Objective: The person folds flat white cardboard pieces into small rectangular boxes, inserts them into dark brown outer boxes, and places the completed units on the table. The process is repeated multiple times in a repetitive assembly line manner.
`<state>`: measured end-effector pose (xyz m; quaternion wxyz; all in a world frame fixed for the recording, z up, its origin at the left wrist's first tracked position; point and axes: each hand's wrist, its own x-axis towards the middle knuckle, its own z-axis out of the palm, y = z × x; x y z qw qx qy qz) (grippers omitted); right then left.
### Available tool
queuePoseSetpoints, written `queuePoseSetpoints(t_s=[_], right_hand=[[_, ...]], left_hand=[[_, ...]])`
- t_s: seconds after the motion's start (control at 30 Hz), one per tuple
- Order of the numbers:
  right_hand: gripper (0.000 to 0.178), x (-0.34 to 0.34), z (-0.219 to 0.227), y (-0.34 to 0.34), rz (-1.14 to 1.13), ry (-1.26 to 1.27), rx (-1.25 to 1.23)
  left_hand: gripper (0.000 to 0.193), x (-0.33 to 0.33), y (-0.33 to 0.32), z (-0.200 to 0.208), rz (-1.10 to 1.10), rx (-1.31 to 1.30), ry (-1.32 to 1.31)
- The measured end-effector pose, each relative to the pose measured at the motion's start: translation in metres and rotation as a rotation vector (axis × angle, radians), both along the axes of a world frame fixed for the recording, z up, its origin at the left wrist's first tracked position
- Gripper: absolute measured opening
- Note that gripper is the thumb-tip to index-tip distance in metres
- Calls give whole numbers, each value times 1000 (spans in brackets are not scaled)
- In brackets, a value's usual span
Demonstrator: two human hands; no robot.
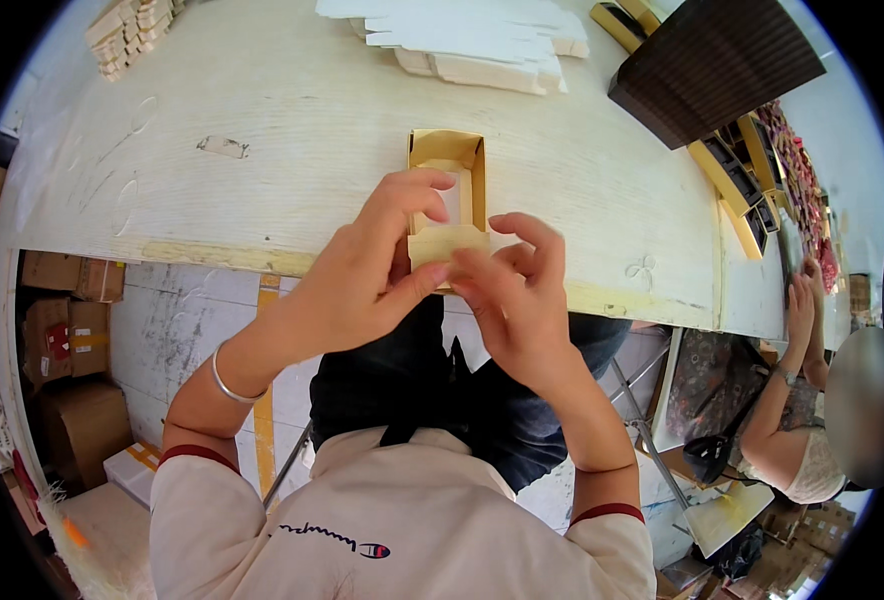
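A small gold cardboard box stands at the table's near edge, its top uncovered and its inside pale. My left hand wraps the box's left side, fingers curled over the wall and thumb against the near end. A tan end flap sticks up at the near end of the box. My right hand pinches at this flap's right part, with the index finger raised and the other fingers bent. The fingertips of both hands nearly meet there, and they hide the box's lower near side.
Flat white box blanks are stacked at the far middle. Folded card pieces lie far left. A dark brown ridged box and gold boxes with dark inserts sit at the right. Another person's hands work farther right.
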<state>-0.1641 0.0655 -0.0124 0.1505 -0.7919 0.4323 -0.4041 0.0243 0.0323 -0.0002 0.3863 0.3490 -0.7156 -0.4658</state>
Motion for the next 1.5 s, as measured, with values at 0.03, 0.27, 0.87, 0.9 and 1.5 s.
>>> queuePoseSetpoints(t_s=[0.03, 0.27, 0.87, 0.9, 1.5], right_hand=[[37, -1, 2, 1, -22, 101, -93], [18, 2, 1, -4, -9, 345, -180], [14, -11, 19, -14, 235, 263, 100], [15, -11, 22, -14, 243, 290, 126], [26, -57, 22, -40, 79, 473, -23]], left_hand=[[30, -1, 1, 2, 5, -51, -67], [18, -5, 7, -18, 89, -572, -278], [42, 4, -81, 15, 205, 277, -36], [44, 12, -89, 14, 120, 414, 14], [63, 14, -30, 33, -93, 117, -458]])
